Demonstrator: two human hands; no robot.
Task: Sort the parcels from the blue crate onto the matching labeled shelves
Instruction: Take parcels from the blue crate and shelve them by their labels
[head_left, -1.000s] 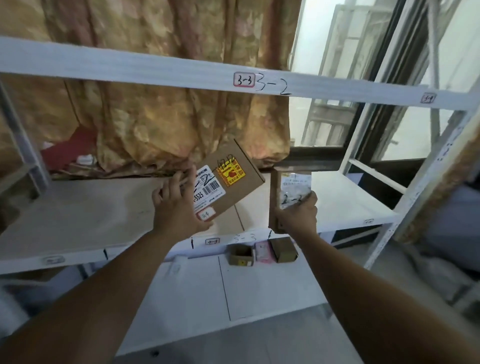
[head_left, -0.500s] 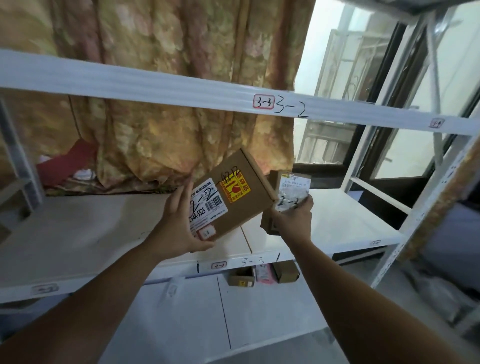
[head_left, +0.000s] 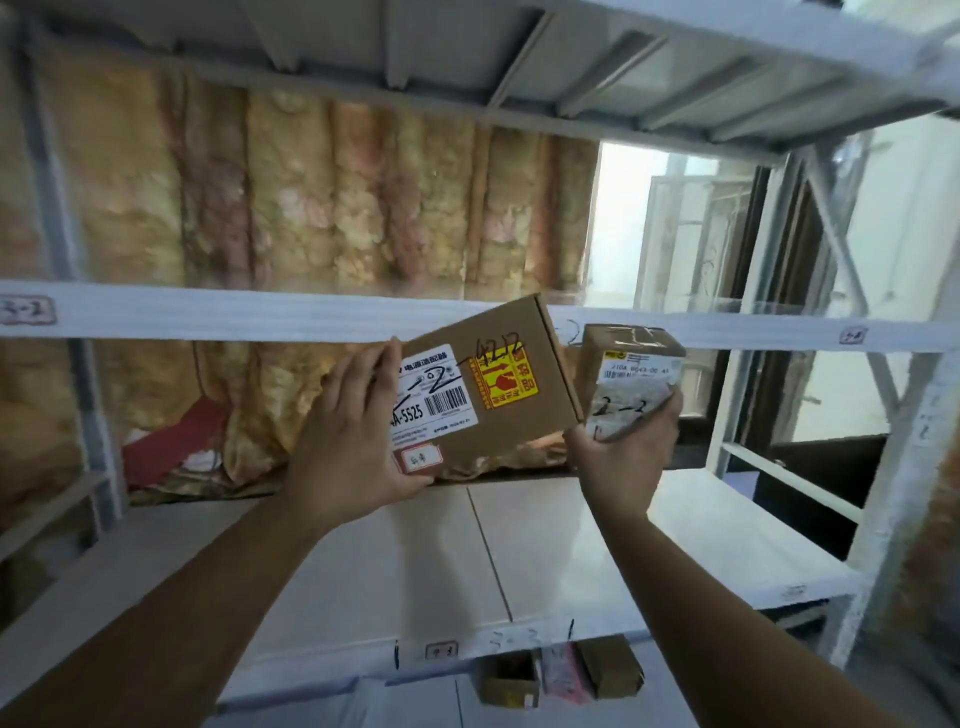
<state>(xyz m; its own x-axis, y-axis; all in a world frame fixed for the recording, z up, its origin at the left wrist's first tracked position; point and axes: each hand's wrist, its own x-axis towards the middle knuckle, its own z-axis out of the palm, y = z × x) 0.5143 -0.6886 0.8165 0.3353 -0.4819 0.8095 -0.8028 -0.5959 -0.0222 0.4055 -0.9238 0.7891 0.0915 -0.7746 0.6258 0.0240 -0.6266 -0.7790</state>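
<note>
A white metal rack (head_left: 891, 467) fills the view, and both hands are raised inside its bay. Behind the hands hangs a yellow-brown curtain (head_left: 337, 208). Below the hands lies a pale shelf board (head_left: 571, 545), and just above and behind them a white beam (head_left: 208, 314) runs from side to side. The left hand (head_left: 353, 441) holds a flat box (head_left: 519, 428) in the air, tilted with its right end higher. The thumb presses on the lower front edge and the fingers (head_left: 363, 374) lie along the left end, so the box is pinched between them. The right hand (head_left: 623, 457) grips a small parcel (head_left: 631, 374) from below with curled fingers, and the parcel stands nearly upright. The lower right corner of the box is just beside the parcel; if they touch, I cannot tell. Far below the hands, on a lower level, stand two little boxes (head_left: 509, 680) with a pink packet (head_left: 561, 680) between them. On the flat box, near the left thumb, there is a white label (head_left: 431, 400) with a barcode and a handwritten mark, and to the right of it a yellow sticker (head_left: 503, 379). A small red-framed tag (head_left: 418, 460) sits just by the thumb. The paper on the parcel has a handwritten mark that reads like 2-2. Small tags (head_left: 26, 310) are on the beam, but they are too blurred to read.
</note>
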